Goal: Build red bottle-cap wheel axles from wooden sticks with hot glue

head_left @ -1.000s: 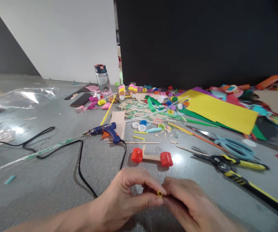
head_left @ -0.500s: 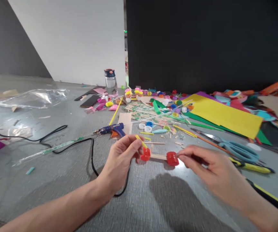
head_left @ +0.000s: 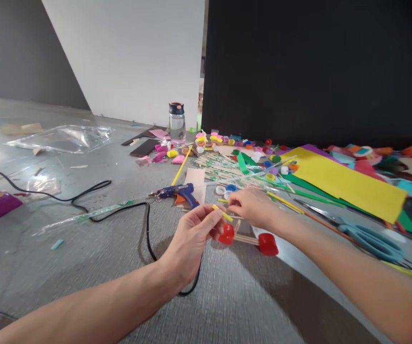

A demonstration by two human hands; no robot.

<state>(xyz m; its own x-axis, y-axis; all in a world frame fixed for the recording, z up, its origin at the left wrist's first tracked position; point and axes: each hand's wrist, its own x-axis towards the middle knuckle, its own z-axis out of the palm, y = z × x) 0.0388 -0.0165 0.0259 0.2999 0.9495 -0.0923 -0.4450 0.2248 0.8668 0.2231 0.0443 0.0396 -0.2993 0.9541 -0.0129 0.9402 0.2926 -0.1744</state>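
Note:
My left hand (head_left: pixel 195 234) is closed, pinching a short yellow straw piece (head_left: pixel 222 213) between thumb and fingers. Right by its fingertips is a small frame of wooden sticks (head_left: pixel 247 240) with red bottle caps at its ends: one set (head_left: pixel 226 234) touches or nearly touches my fingers, the other (head_left: pixel 268 244) is to the right. Whether the frame hangs from this hand or rests on the table, I cannot tell. My right hand (head_left: pixel 251 206) reaches across behind the frame, fingers curled beside another yellow straw piece (head_left: pixel 222 200) and white caps (head_left: pixel 221 190). What its fingertips hold, if anything, is hidden.
A blue glue gun (head_left: pixel 177 190) lies behind my left hand, its black cord (head_left: pixel 149 239) looping nearby. Scissors (head_left: pixel 371 239) and a yellow sheet (head_left: pixel 349 179) are at the right. Wooden sticks (head_left: pixel 220 165) and coloured caps spread behind. A water bottle (head_left: pixel 177 123) stands further back.
My right hand has left the right-hand red caps and moved left and away from me, past the frame. My left hand keeps its pinch on the yellow straw piece. The view has turned slightly left.

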